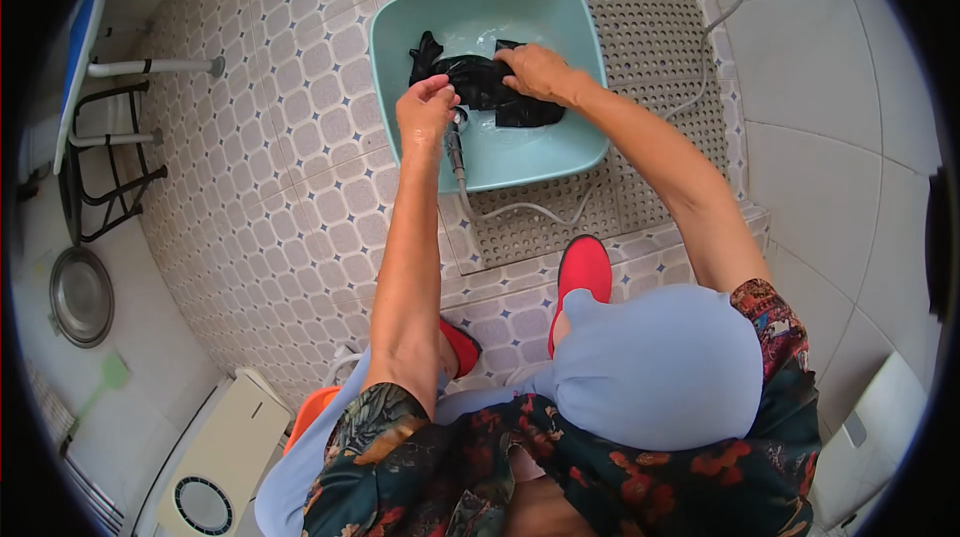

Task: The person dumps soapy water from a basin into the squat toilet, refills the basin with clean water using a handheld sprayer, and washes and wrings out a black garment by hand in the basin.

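A wet black garment [475,84] lies bunched across the bottom of a pale turquoise basin [520,172]. My right hand [540,73] presses on its right part, fingers curled into the fabric. Above the garment's left side is my left hand [427,112], its fingers drawn together; what lies between them, if anything, is too small to name. Just right of that hand, a shower head [456,137] leans on the basin's near wall, its top partly hidden by the fingers. A grey hose [515,207] runs from it over the rim.
Beneath the basin is a perforated mat [640,202] on patterned tiles [330,147]. Folding chairs [120,152] stand at the left, near a round metal lid [82,297]. An orange container [312,412] sits by my left leg. A tiled wall [820,97] rises at the right.
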The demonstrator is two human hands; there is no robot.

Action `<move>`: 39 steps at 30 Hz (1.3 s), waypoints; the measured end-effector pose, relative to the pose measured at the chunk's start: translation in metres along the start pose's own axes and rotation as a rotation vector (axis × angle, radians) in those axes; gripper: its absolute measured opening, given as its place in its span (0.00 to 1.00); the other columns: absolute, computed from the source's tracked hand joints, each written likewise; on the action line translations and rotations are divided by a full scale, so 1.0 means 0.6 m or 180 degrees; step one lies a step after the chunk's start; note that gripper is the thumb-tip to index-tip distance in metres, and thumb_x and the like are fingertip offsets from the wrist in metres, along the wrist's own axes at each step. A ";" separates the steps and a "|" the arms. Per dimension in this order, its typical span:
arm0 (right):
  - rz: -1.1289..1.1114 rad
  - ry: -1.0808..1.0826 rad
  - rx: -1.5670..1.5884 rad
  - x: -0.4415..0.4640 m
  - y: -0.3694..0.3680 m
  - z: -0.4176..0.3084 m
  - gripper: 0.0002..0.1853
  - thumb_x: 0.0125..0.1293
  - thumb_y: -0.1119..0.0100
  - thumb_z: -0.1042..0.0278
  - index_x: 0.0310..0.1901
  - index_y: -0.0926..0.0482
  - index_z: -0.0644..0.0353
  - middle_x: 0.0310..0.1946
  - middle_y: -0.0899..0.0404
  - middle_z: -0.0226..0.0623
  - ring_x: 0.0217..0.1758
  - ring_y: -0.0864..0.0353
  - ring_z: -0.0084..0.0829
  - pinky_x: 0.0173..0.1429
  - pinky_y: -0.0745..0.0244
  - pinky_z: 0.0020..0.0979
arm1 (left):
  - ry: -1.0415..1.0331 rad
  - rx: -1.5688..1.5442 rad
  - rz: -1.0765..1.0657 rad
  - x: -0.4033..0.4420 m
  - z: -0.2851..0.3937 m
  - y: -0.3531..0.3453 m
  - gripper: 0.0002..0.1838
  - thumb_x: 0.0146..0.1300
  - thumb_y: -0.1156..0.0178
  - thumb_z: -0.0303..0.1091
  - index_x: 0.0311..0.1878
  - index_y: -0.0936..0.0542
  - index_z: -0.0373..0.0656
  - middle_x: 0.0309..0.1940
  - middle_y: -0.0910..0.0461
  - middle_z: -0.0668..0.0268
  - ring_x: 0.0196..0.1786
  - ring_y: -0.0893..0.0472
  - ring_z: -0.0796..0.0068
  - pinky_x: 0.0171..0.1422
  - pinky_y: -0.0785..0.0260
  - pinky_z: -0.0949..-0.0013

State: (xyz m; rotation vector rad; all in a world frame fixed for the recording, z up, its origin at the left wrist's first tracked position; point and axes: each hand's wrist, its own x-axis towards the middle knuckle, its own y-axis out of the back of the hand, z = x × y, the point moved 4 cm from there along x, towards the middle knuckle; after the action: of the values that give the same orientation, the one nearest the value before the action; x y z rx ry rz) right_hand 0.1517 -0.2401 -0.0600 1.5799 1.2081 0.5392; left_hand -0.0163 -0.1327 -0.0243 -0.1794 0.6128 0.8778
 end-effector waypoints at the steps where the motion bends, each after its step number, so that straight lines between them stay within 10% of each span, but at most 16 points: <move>1: -0.0148 0.0073 0.0411 -0.005 -0.004 -0.002 0.18 0.56 0.40 0.63 0.48 0.22 0.59 0.39 0.20 0.43 0.44 0.22 0.44 0.48 0.25 0.40 | -0.0093 0.0218 -0.0128 -0.001 0.000 -0.004 0.17 0.57 0.39 0.29 0.49 0.23 0.34 0.38 0.20 0.63 0.38 0.18 0.75 0.39 0.28 0.75; 11: -0.0552 -0.0022 0.3568 -0.061 0.121 -0.059 0.18 0.54 0.39 0.65 0.44 0.23 0.65 0.29 0.22 0.28 0.32 0.24 0.17 0.36 0.30 0.21 | 0.0365 0.0274 -0.0028 -0.007 -0.025 -0.038 0.18 0.57 0.38 0.34 0.49 0.24 0.34 0.34 0.22 0.67 0.34 0.23 0.78 0.39 0.29 0.74; 22: 0.0404 0.0659 0.4839 -0.096 0.281 -0.092 0.14 0.58 0.39 0.63 0.43 0.24 0.61 0.32 0.22 0.26 0.36 0.24 0.13 0.39 0.29 0.15 | 0.0061 -0.1140 -0.1129 -0.019 0.051 -0.041 0.07 0.59 0.39 0.37 0.35 0.23 0.45 0.28 0.25 0.74 0.34 0.26 0.81 0.41 0.32 0.72; 27: 0.0189 -0.0252 0.3475 -0.091 0.232 0.017 0.13 0.57 0.41 0.62 0.41 0.22 0.60 0.30 0.19 0.30 0.37 0.20 0.22 0.39 0.27 0.26 | -0.0307 -0.1679 0.0228 0.001 0.057 0.035 0.05 0.59 0.42 0.33 0.34 0.25 0.43 0.32 0.22 0.68 0.36 0.23 0.76 0.44 0.30 0.70; 29: 0.0249 -0.0389 0.0378 -0.098 0.198 0.038 0.13 0.58 0.44 0.66 0.43 0.22 0.64 0.35 0.18 0.39 0.34 0.21 0.31 0.42 0.26 0.28 | -0.0322 -0.1744 0.0198 -0.001 0.058 0.046 0.03 0.58 0.43 0.30 0.33 0.26 0.42 0.33 0.22 0.66 0.37 0.23 0.77 0.43 0.30 0.69; 35: 0.0629 0.0518 0.1278 -0.094 0.167 -0.024 0.16 0.58 0.43 0.67 0.49 0.22 0.58 0.42 0.20 0.43 0.39 0.22 0.41 0.47 0.27 0.34 | -0.0971 -0.1614 0.0185 -0.010 0.059 0.034 0.05 0.57 0.42 0.27 0.28 0.28 0.42 0.30 0.20 0.65 0.33 0.24 0.81 0.41 0.31 0.77; 39: 0.1184 0.1135 0.1516 -0.089 0.206 -0.076 0.17 0.55 0.43 0.66 0.48 0.23 0.58 0.41 0.20 0.46 0.43 0.22 0.46 0.50 0.28 0.41 | -0.1728 -0.0825 -0.1331 -0.115 0.149 -0.065 0.07 0.56 0.41 0.24 0.26 0.29 0.41 0.28 0.20 0.68 0.30 0.30 0.88 0.34 0.35 0.81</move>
State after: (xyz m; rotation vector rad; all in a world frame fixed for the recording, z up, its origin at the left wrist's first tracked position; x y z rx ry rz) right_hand 0.1468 -0.2627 0.0803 2.2063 1.3815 0.8439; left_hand 0.0185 -0.1687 0.0839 -0.2784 -0.0516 0.5581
